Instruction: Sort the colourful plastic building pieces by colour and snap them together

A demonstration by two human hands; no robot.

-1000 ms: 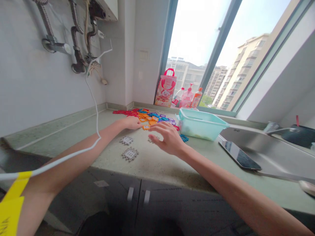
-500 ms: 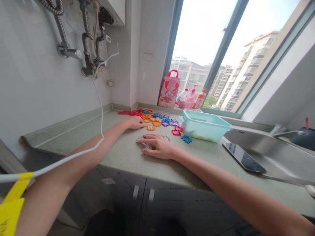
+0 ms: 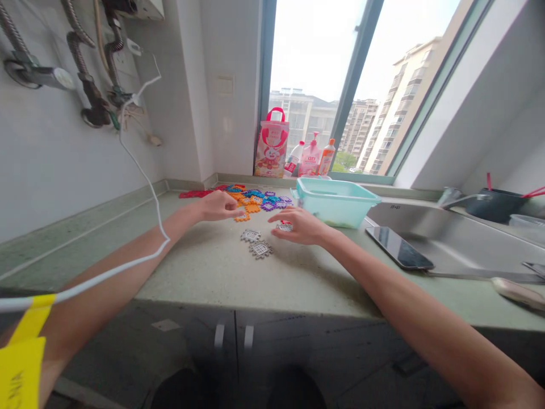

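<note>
My left hand [image 3: 218, 205] is above the counter at the near-left side of a pile of coloured puzzle pieces, its fingers curled. An orange piece [image 3: 242, 217] lies by its fingertips; anything inside the fingers is hidden. My right hand [image 3: 301, 225] hovers with thumb and fingers apart, over a partly covered piece showing red and white [image 3: 284, 226]. Between and below my hands lie two grey gear-edged pieces, one [image 3: 250, 235] touching or overlapping the other [image 3: 260, 250]. Purple pieces [image 3: 269, 205] and red pieces [image 3: 198, 193] belong to the pile.
A turquoise basin [image 3: 340, 199] stands right of the pile. Beyond it are a phone [image 3: 400, 248] and a steel sink [image 3: 468, 250]. A bag [image 3: 272, 149] and bottles [image 3: 310, 159] line the window sill. A white cable [image 3: 145, 260] crosses over my left forearm.
My right hand has lifted off the grey pieces and moved right, uncovering them. The left hand has drawn slightly away from the orange pieces. The view has shifted right.
</note>
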